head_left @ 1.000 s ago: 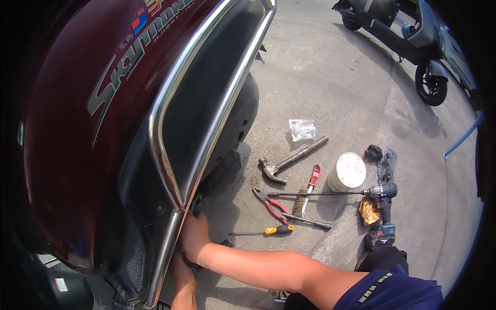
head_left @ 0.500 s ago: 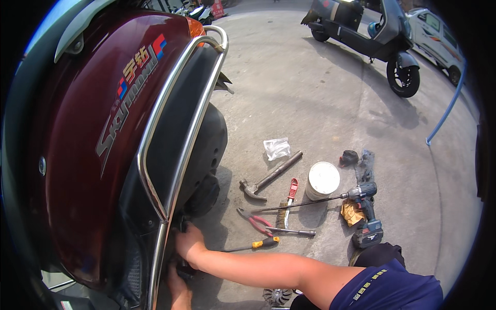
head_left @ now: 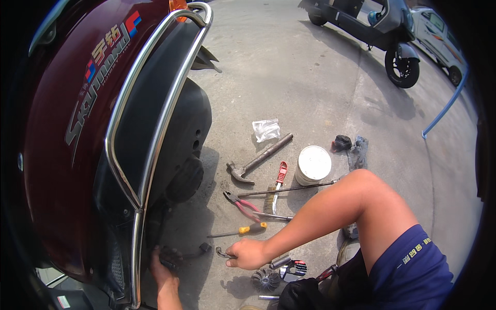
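My right hand (head_left: 249,254) is closed over the ground beside the scooter. A small dark metal piece with a curved, hook-like end (head_left: 222,252) pokes out from its fingers. My left hand (head_left: 164,274) is low by the dark red scooter (head_left: 67,103), just right of its chrome guard bar (head_left: 138,243). Its fingers curl round a black part (head_left: 169,258), partly hidden in shadow. A black elbow-shaped piece (head_left: 199,250) shows between the hands. Near my right hand lie a yellow-and-black screwdriver (head_left: 252,228) and a finned metal wheel (head_left: 265,279).
Pliers with red handles (head_left: 245,207), a wire brush (head_left: 280,178), a claw hammer (head_left: 261,157), a long thin rod (head_left: 284,190) and a white-lidded tub (head_left: 314,164) are on the concrete. A grey scooter (head_left: 361,36) stands at the far right.
My right hand has left the scooter's underside and moved right, now with the small metal piece in it. My left hand stays low by the scooter. The view has shifted.
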A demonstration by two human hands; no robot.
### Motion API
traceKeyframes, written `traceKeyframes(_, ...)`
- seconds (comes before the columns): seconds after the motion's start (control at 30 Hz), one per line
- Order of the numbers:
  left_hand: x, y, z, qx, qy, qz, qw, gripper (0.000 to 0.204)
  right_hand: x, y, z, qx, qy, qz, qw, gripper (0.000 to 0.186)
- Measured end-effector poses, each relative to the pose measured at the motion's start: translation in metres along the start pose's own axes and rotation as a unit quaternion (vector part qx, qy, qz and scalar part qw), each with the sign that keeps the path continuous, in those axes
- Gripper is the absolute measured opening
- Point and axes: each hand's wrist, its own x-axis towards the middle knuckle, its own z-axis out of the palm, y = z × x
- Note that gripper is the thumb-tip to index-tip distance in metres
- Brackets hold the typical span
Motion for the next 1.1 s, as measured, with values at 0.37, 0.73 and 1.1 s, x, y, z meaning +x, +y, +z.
traceKeyframes(0.37, -0.007, -0.001, 0.011, -0.037, 0.033, -0.006, 0.999, 0.039, -0.097, 0.078, -0.091, -0.445, 0.028, -0.161, 0.881, 0.035)
traceKeyframes(0.73, -0.005, 0.0, 0.011, -0.045, 0.028, 0.009, 0.999, 0.038, -0.14, 0.148, -0.202, -0.402, 0.23, 0.235, 0.854, 0.118)
traceKeyframes(1.1, -0.021, -0.018, 0.005, -0.037, -0.061, 0.066, 0.995, 0.058, -0.134, 0.224, -0.214, -0.38, 0.359, 0.178, 0.834, 0.111)
